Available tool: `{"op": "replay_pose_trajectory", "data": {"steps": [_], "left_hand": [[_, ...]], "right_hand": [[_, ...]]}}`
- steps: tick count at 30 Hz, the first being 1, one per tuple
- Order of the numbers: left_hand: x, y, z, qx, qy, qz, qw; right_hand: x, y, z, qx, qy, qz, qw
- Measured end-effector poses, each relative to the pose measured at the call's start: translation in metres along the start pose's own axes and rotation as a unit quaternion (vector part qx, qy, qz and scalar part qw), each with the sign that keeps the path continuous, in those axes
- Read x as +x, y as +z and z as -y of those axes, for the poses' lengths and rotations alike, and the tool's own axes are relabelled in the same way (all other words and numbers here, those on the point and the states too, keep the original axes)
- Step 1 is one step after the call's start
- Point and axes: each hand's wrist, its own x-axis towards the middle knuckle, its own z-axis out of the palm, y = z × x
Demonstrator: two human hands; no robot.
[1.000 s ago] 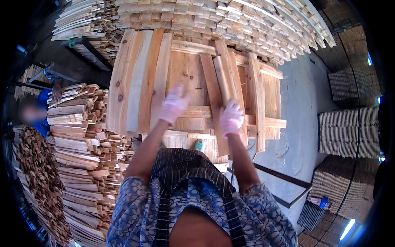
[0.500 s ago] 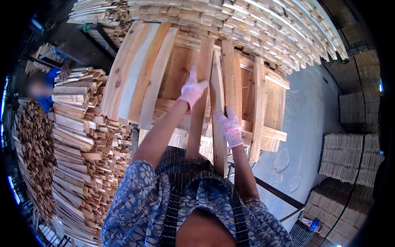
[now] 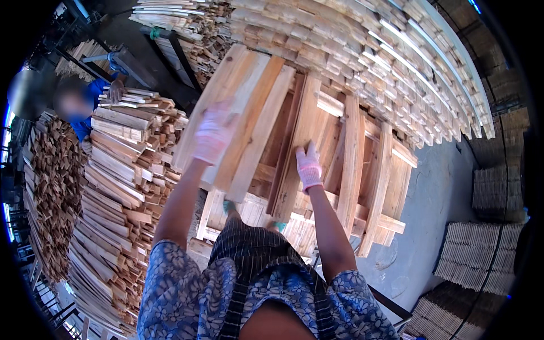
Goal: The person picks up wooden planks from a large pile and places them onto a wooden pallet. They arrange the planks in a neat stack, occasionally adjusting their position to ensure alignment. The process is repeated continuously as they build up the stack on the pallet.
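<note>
Both my hands wear pale pink-and-white knit gloves. My left hand (image 3: 212, 135), blurred by motion, is over the flat wooden boards (image 3: 226, 79) laid side by side at the left of the work surface. Its fingers look spread, with nothing seen in them. My right hand (image 3: 309, 165) rests on a single wooden board (image 3: 300, 127) in the middle, fingers apart on its face. That board's dark side edge shows along its left. Farther right, narrow boards (image 3: 352, 164) lie spaced apart across wooden crosspieces (image 3: 391, 222).
A large stack of light wood (image 3: 362, 56) rises behind the work surface. Piled slats (image 3: 113, 187) stand at the left, with a person in blue (image 3: 99, 90) behind them. Bundled slats (image 3: 467, 246) are at the far right, beyond the grey floor (image 3: 430, 198).
My left hand has left the middle board and moved left over the side-by-side boards. Boards in the middle now lie farther apart. The whole view has shifted.
</note>
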Motion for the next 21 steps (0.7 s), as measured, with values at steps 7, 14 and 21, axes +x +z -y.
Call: {"op": "replay_pose_trajectory", "data": {"steps": [7,14,21], "left_hand": [[-0.067,-0.025,0.150,0.019,-0.239,0.151,0.959],[-0.085,-0.010,0.169,0.251,-0.047,0.201,0.946],[-0.052,-0.012,0.128,0.137,-0.306,0.112,0.936]], "right_hand": [[-0.027,0.042,0.073,-0.202,0.065,0.052,0.976],[-0.047,0.098,0.120,-0.228,0.078,0.064,0.969],[-0.047,-0.013,0.076,-0.221,0.022,-0.015,0.975]]}}
